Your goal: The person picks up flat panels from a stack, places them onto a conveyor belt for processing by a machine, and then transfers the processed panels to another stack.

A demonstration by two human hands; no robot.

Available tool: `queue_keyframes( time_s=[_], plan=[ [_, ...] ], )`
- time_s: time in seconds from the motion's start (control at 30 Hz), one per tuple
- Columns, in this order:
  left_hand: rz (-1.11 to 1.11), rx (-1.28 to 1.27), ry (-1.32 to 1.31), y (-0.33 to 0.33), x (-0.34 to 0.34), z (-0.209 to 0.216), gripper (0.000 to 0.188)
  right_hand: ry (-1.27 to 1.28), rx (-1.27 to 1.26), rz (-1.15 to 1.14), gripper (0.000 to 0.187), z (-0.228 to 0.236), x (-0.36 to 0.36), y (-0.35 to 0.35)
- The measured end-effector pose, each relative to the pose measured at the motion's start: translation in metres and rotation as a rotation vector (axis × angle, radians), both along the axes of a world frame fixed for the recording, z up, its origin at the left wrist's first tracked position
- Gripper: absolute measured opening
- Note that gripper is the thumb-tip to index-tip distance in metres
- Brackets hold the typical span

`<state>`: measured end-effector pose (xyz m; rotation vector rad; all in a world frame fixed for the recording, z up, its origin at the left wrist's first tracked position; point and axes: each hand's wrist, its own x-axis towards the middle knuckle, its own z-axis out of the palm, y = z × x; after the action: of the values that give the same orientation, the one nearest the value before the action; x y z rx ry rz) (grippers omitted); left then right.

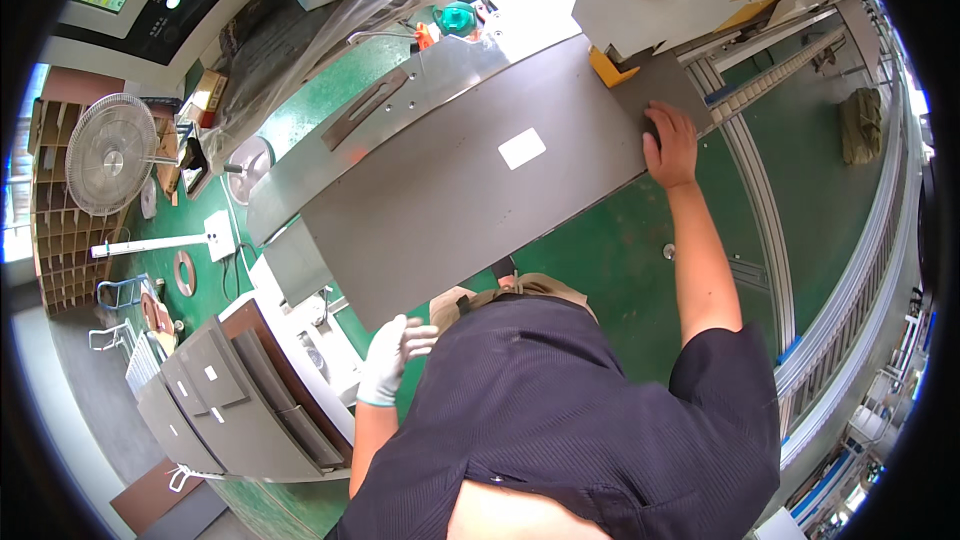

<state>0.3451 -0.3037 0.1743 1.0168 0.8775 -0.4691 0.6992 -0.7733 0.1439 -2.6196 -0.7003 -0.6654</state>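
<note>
Head view: right hand (674,147) touches grey panel (430,210), left hand (388,360) near.

In the center of the frame, a long grey-brown panel (430,220) slants across a metal-edged machine bed, with a white label (522,148) on its upper face. At center right, the bare right hand (672,145) rests on the panel's right end, fingers loosely spread. Below center left, the gloved left hand (395,355) is beside the panel's lower-left corner, fingers extended; whether it touches is unclear. More panels (205,395) lie stacked at lower left; a round fan (112,155) stands above them at left.
</note>
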Motion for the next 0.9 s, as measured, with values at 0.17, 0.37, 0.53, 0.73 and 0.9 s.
queue_keyframes(
  time_s=[0.17,0.37,0.53,0.73,0.9],
  plan=[
    [-0.431,0.534,-0.352,-0.036,0.073,0.046,0.032,0.002,0.099,-0.248,0.03,-0.022,0.013,-0.032],
    [-0.939,1.544,-0.851,0.006,0.174,0.011,0.059,0.077,0.218,-0.205,0.013,0.001,-0.049,0.097],
    [-0.965,1.593,-0.808,0.022,0.216,-0.018,0.071,0.166,0.164,0.057,0.004,0.018,-0.112,0.198],
    [-0.961,1.611,-0.71,0.019,0.222,-0.02,0.071,0.159,0.19,-0.025,0.004,0.006,-0.079,0.152],
    [-0.994,1.575,-0.683,0.02,0.232,-0.009,0.069,0.078,0.342,-0.091,0.005,-0.01,-0.052,0.104]
  ],
)
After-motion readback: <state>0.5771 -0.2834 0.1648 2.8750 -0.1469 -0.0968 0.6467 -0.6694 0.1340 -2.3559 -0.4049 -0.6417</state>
